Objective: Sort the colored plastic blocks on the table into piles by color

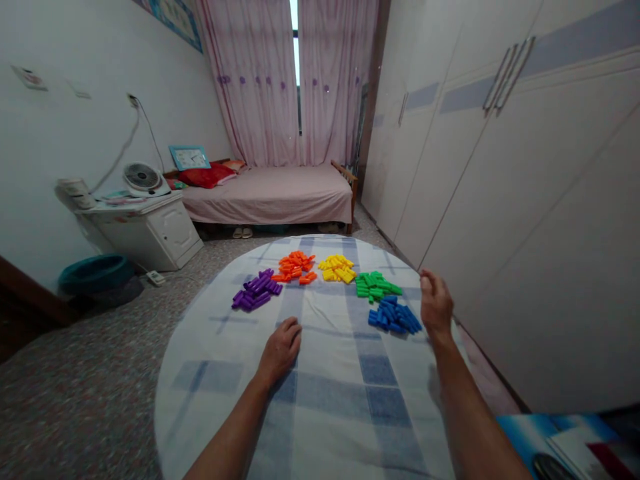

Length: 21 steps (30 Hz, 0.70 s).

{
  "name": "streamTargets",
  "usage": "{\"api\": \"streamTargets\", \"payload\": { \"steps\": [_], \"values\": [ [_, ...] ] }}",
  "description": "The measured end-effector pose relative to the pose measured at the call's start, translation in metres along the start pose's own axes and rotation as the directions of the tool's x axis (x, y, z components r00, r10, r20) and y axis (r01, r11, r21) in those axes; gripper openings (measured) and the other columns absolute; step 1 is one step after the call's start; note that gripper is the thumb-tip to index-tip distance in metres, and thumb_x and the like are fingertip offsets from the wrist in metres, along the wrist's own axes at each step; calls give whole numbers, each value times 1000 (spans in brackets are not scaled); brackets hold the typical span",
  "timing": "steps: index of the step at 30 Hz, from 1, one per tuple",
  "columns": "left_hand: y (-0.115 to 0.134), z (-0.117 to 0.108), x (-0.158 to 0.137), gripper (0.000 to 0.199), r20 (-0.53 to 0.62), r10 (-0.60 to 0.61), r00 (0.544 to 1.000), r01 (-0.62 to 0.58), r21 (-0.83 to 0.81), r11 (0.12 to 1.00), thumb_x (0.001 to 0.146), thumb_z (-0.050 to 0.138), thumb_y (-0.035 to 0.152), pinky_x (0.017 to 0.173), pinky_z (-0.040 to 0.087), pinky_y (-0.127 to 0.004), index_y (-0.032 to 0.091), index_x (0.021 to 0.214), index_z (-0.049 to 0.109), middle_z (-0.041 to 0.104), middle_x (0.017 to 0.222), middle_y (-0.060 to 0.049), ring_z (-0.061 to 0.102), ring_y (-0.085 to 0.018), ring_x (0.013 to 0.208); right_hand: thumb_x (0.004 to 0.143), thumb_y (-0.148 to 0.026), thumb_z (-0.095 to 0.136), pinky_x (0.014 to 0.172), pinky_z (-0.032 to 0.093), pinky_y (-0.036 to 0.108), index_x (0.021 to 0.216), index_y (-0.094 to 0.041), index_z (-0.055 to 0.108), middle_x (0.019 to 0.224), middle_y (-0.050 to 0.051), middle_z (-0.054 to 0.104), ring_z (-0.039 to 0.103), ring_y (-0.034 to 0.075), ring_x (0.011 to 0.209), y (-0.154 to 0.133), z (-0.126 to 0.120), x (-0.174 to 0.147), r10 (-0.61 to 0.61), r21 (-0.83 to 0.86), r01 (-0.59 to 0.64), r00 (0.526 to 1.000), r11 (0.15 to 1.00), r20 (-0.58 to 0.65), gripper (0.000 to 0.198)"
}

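Short plastic tubes lie in loose piles sorted by colour, in an arc on a round table with a checked cloth: purple tubes, orange tubes, yellow tubes, green tubes and blue tubes. My left hand rests on the cloth, nearest the purple and orange piles, its fingers curled in and no tube showing. Just right of the blue pile, near the table's edge, is my right hand. Its fingers are bent together; the inside of that hand is hidden.
White wardrobe doors rise close along the right. A bed stands beyond the table, before pink curtains. At left are a cabinet with a fan and a green basin. Lower right shows a blue printed surface.
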<state>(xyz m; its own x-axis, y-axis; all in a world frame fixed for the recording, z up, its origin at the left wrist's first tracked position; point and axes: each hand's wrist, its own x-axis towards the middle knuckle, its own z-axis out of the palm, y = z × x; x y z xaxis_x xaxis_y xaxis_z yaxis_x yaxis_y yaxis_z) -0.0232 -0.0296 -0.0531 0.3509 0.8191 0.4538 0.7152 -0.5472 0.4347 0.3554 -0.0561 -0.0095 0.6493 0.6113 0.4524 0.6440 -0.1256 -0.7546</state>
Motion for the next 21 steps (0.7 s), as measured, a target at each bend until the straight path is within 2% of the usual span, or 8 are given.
{"api": "streamTargets", "payload": {
  "steps": [4,8,12,16,21],
  "values": [
    [-4,3,-1,24,-25,-10,1000,10,-2,1000,86,46,23,96,49,-37,19,102,64,60,117,-9,59,-20,109,91,-39,32,93,43,41,117,-13,59,119,15,59,54,24,109,10,33,13,68,-3,-68,998,998,10,46],
    [-8,6,-2,25,-32,-10,999,10,8,1000,86,46,24,96,49,-37,19,102,64,61,118,-9,59,-21,110,85,-43,27,94,39,43,116,-7,59,116,19,61,54,28,108,26,54,3,107,-5,-107,994,994,34,58],
    [-8,6,-2,25,-28,-25,999,25,18,1000,87,46,25,96,50,-38,19,103,64,61,119,-9,59,-21,110,84,-47,24,97,37,40,119,-9,58,120,17,60,53,27,111,35,55,-3,97,-18,-96,990,995,105,62],
    [-6,4,-1,25,-14,-30,999,30,8,1000,87,45,25,95,50,-39,19,101,64,61,118,-10,59,-22,109,85,-50,24,100,35,39,117,-12,60,120,15,60,51,25,113,30,51,-3,62,-23,-59,980,998,191,62],
    [-3,1,-1,24,-20,-45,999,45,-14,999,86,46,24,95,50,-38,20,101,64,61,117,-9,59,-21,108,84,-54,30,102,34,41,117,-13,60,119,14,60,52,24,112,7,65,-17,-8,130,-27,967,991,256,60]
  ]
}}
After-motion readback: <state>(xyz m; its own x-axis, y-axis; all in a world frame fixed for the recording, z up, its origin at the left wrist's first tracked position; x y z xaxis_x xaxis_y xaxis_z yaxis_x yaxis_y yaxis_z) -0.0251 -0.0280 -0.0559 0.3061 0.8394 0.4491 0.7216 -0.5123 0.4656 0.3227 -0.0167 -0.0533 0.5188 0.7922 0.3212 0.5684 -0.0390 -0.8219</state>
